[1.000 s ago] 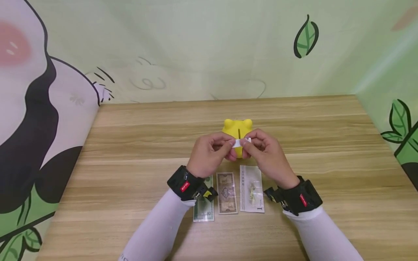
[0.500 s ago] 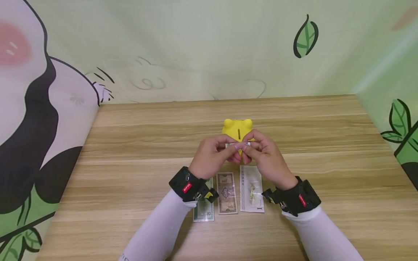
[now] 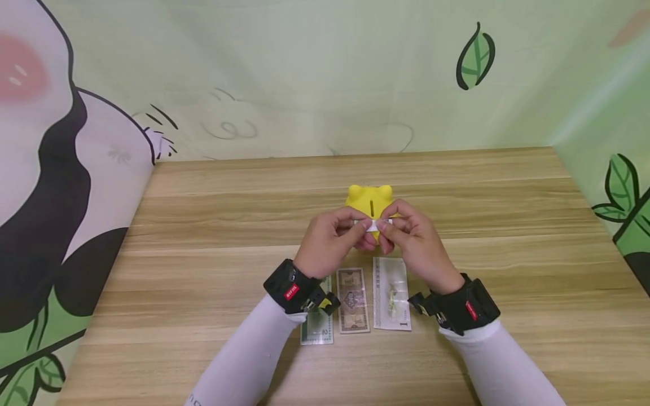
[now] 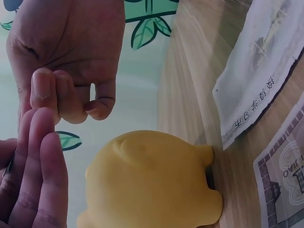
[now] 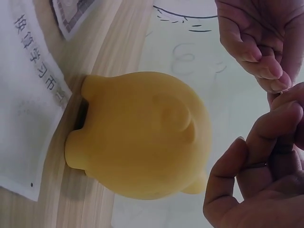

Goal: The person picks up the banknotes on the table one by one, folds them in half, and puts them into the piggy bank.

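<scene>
L fingers (image 3: pixel 347 213) & R fingers (image 3: pixel 401 207) pinch white strip (image 3: pixel 373 226) nr yellow piggy bank (image 3: pixel 359 198) w/ top slot (image 3: pixel 372 208), insides hidden.

Cartoon-printed pale green backdrop (image 3: pixel 315 73) around a wood-grain surface (image 3: pixel 213 208)
A large black-and-white figure (image 3: pixel 66 169) with a pink patch fills the left; one outlined leaf (image 3: pixel 475 60) hangs upper right, a leafy sprig (image 3: pixel 622 189) lower.

The left hand (image 4: pixel 35 175) and right hand (image 4: pixel 71 57) bring their fingertips together beside a smooth, rounded yellow animal figure (image 4: pixel 147 183) with stubby feet on the wood-grained desk (image 4: pixel 187 95). Nearby lie a white paper note with black characters (image 4: pixel 259 66) and a brown-bordered paper note (image 4: pixel 287 173).
</scene>
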Available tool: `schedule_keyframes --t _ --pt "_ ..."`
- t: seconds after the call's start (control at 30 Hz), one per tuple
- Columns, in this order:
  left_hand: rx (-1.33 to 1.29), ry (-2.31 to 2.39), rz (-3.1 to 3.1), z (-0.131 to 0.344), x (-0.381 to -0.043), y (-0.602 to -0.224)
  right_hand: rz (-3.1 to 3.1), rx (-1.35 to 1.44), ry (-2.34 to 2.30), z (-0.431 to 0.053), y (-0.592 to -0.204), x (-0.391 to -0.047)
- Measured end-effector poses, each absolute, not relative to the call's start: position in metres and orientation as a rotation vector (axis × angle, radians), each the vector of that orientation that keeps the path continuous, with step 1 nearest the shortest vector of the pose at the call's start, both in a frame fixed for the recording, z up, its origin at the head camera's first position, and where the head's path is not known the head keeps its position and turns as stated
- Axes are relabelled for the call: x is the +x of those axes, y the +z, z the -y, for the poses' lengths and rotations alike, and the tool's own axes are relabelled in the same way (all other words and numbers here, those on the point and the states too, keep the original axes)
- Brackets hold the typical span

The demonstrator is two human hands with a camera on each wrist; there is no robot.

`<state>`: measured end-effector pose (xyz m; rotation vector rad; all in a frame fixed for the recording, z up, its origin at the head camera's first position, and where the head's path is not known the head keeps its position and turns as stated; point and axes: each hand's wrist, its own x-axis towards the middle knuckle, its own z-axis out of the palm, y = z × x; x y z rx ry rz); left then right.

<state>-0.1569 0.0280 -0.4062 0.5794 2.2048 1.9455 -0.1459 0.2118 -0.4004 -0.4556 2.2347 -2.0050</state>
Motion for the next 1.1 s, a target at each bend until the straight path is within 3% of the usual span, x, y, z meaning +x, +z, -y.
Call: schedule_keyframes --t 0.6,0.9,1.1 --pt "0.563 2.009 -2.156 -0.025 -0.158 -0.406 -2.344 -0.4 -1.984 -0.213 -0.401 -0.147" --pt "0.534 1.978 -2.138 -0.026 -0.145 -0.374 -2.362 -0.332 -2.053 -0.218 -0.399 -0.149" --pt "0.454 2.03 -2.163 -0.026 -0.145 -0.373 -2.291 -0.309 -2.091 -0.218 -0.398 -0.15"
